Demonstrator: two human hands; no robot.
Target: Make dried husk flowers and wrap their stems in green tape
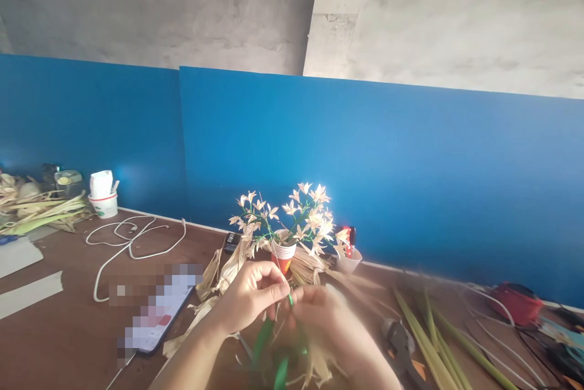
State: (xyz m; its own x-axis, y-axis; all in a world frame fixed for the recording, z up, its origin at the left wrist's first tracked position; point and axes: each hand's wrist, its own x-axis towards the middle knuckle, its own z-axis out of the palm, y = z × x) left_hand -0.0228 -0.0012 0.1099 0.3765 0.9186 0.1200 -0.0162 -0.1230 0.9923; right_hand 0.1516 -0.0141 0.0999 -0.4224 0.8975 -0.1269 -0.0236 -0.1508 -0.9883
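Note:
My left hand (249,295) is closed, thumb and forefinger pinching a thin pale wire-like stem (280,268) that points upward. Close against it, my right hand (323,316) is blurred by motion, its fingers pinched on a green tape strip (291,300) at the stem's lower end. Below the hands hang blurred green strips (263,341). Just behind stands a red and white paper cup (283,253) with several cream flowers (314,216) on green stems. Dry corn husks (237,262) lie around the cup.
A phone (159,314) and a white cable (130,244) lie to the left. At right are a dark tool (399,347), long green-yellow leaves (426,335) and a red object (517,303). A small white cup (349,261) stands near the blue partition (383,165) behind.

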